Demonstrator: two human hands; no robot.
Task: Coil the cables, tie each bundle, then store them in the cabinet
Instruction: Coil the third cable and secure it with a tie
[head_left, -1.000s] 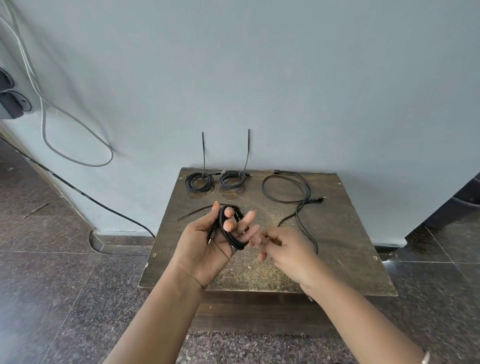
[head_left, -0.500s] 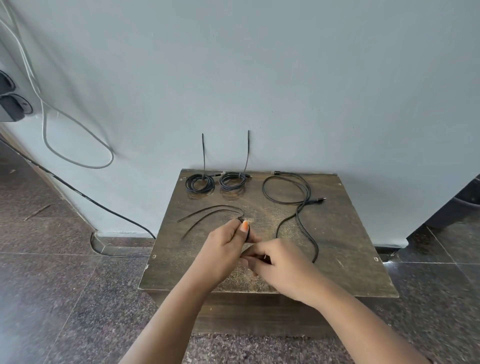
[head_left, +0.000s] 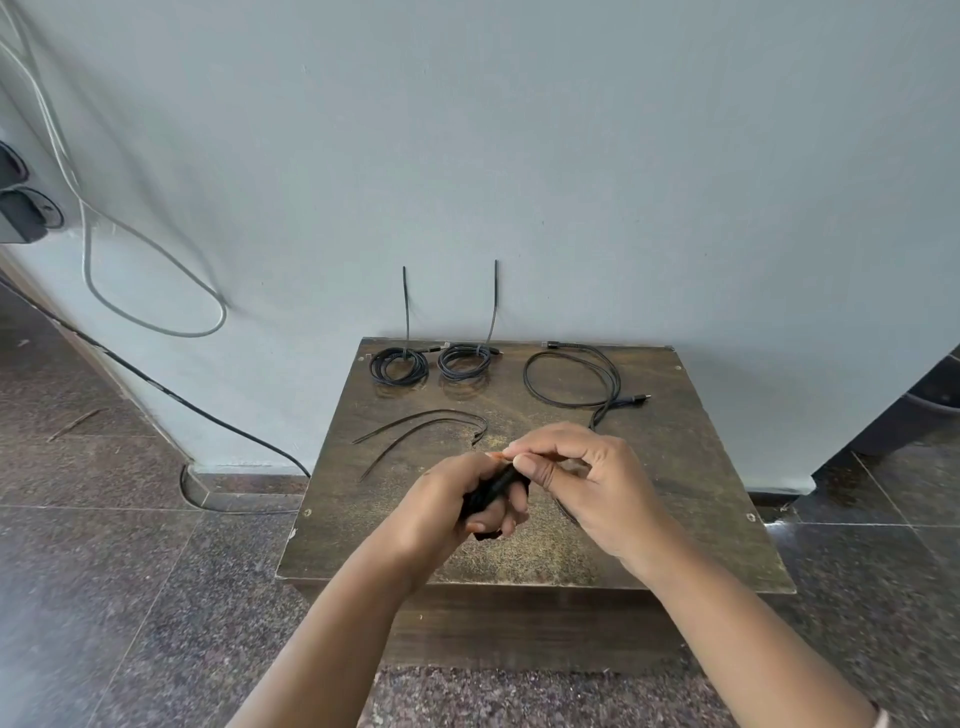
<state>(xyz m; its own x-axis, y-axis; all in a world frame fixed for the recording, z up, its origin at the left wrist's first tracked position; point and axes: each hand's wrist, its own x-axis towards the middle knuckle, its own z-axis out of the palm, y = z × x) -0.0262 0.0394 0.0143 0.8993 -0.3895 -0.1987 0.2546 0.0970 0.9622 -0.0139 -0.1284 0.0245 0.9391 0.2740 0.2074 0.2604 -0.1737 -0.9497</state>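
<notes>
A small coiled bundle of thin black cable (head_left: 491, 491) sits just below the centre of the frame, squeezed flat in the person's left hand (head_left: 452, 506), whose fingers are curled tight round it. The bundle's long axis runs from lower left to upper right, and its upper end points straight into the right hand (head_left: 576, 478). That hand's thumb and forefinger are pinched together at the bundle's tip, apparently on a strand, though what they hold is too small to tell. The right hand is thus the nearer one for any wrapping or tying, which looks like the step in hand.

Just above and left of the hands lie two loose black zip ties (head_left: 415, 428) on the dark wooden tabletop (head_left: 691, 467). Along the table's far edge, centre frame, rest two coiled black bundles (head_left: 431, 364), each with a tie tail standing up against the pale wall, and to their right one uncoiled black cable (head_left: 576, 376) in an open loop. No cabinet door shows.
</notes>
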